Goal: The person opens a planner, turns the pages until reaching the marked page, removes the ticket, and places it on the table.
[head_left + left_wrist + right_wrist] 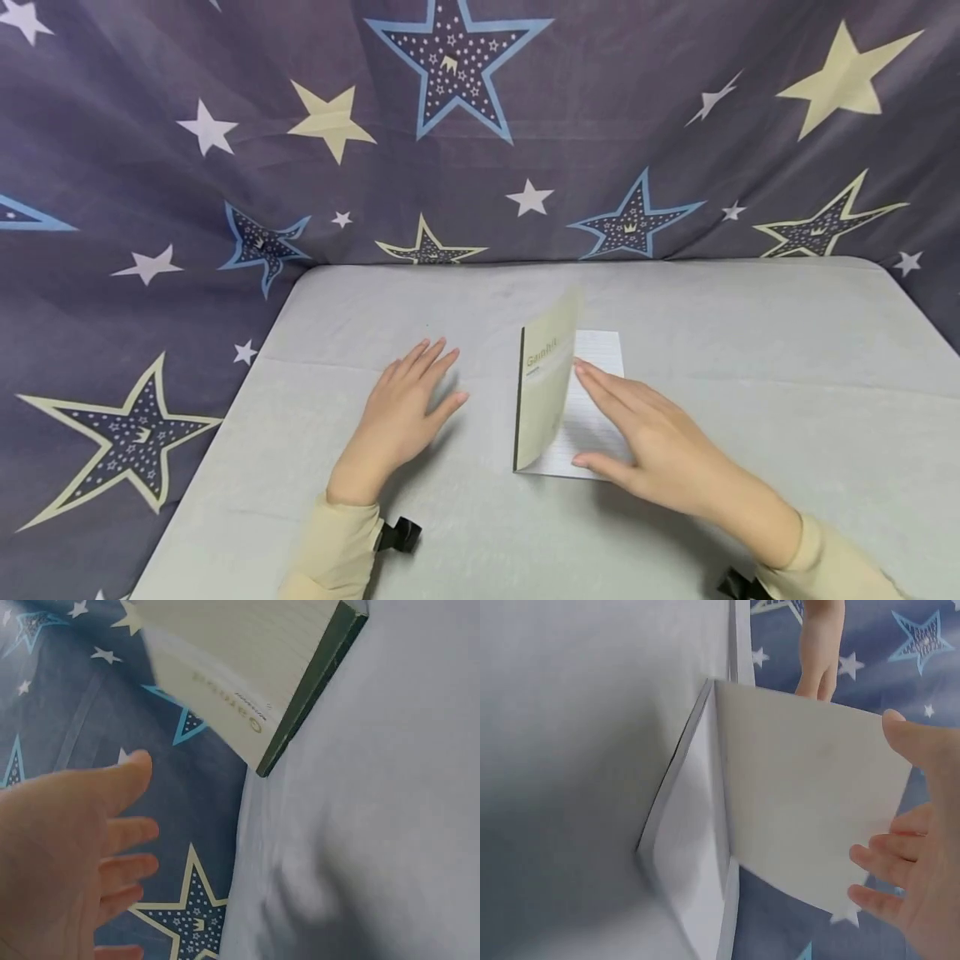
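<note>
A notebook point(543, 400) with a pale cover and a dark spine point(311, 690) lies on the grey surface. Its front cover stands raised, and the lined page point(596, 417) shows beneath. The right hand point(660, 442) is at the cover's free edge, its fairly straight fingertips touching the inside and its thumb spread apart, lower down. In the right wrist view the cover's plain inner side point(802, 795) faces that hand. To the left of the notebook, the left hand point(401, 412) hovers palm down over the surface with its fingers spread, holding nothing.
A grey cloth-covered table point(750, 333) extends around the notebook. Behind it and along the left side hangs a dark curtain point(615, 100) printed with stars. Each wrist wears a small black camera mount point(401, 535) near the cuff.
</note>
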`<state>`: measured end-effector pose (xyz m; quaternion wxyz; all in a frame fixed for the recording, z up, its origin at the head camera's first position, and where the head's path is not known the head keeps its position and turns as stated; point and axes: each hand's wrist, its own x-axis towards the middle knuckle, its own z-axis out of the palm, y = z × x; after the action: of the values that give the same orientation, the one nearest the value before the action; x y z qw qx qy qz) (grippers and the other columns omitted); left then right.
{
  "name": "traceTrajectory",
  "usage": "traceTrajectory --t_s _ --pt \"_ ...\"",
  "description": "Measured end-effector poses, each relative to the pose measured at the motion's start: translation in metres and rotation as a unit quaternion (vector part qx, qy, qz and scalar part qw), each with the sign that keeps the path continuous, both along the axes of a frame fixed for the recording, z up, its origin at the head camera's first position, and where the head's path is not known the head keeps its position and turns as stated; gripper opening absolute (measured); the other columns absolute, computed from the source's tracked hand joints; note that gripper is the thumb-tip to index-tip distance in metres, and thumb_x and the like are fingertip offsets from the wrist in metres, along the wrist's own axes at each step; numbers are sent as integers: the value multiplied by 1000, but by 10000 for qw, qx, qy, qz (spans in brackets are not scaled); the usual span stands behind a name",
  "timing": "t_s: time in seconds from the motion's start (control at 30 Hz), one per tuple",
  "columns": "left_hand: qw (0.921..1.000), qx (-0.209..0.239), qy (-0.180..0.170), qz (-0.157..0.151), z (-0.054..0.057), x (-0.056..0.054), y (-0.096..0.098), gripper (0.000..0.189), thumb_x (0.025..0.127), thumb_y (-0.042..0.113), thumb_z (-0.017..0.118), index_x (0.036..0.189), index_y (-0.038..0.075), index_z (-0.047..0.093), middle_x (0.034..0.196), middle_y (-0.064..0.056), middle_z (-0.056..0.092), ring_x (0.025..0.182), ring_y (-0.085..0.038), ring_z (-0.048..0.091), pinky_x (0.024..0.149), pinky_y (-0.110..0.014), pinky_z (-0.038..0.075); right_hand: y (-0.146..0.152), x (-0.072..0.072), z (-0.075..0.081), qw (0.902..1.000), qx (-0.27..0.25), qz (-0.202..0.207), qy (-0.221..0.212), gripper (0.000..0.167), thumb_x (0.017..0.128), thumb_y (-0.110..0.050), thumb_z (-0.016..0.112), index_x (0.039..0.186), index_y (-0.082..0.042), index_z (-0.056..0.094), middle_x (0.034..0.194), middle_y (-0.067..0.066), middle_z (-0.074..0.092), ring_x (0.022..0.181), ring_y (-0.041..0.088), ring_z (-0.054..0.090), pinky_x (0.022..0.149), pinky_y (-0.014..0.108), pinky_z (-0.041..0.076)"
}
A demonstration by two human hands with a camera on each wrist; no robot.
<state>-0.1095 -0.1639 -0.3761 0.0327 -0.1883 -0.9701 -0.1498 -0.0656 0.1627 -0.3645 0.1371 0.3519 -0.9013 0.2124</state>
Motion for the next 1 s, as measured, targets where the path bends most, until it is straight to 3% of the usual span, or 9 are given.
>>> traceTrajectory --t_s 0.17,0.3,0.57,0.77,1.0 --pt "9984 408 -88 -390 -1 4 -13 59 101 44 53 152 16 42 158 -4 34 146 -28 28 116 -56 25 -25 -8 -2 9989 50 453 61 80 92 -51 65 152 -6 38 159 4 33 132 27 49 108 46 41" --pt "9954 811 -143 -485 0 6 -25 56 103 41 51 152 16 42 157 -5 37 144 -29 32 116 -54 26 -44 -13 -9 9976 287 610 -178 76 89 -43 72 150 -8 43 160 4 31 131 26 50 108 45 41" --pt "9858 1636 -357 -95 9 9 -49 50 106 40 45 153 25 39 156 1 39 143 -27 34 116 -52 26 -68 -19 -26 9875 1035 829 -854 67 93 -42 68 146 -7 48 157 15 35 138 27 43 112 52 35" --pt "9873 1475 -480 -336 8 9 -54 59 100 41 57 154 25 38 159 6 31 145 -26 30 116 -54 25 -75 -16 -36 9818 1281 901 -1076 65 93 -40 68 145 -6 50 153 18 39 138 28 43 110 53 37" --pt "9924 798 -634 -686 -6 6 -51 67 89 32 75 148 16 48 157 -2 37 141 -31 37 113 -55 32 -74 -13 -42 9785 1436 874 -1191 63 94 -36 68 146 -6 48 154 18 38 140 30 40 111 52 37"
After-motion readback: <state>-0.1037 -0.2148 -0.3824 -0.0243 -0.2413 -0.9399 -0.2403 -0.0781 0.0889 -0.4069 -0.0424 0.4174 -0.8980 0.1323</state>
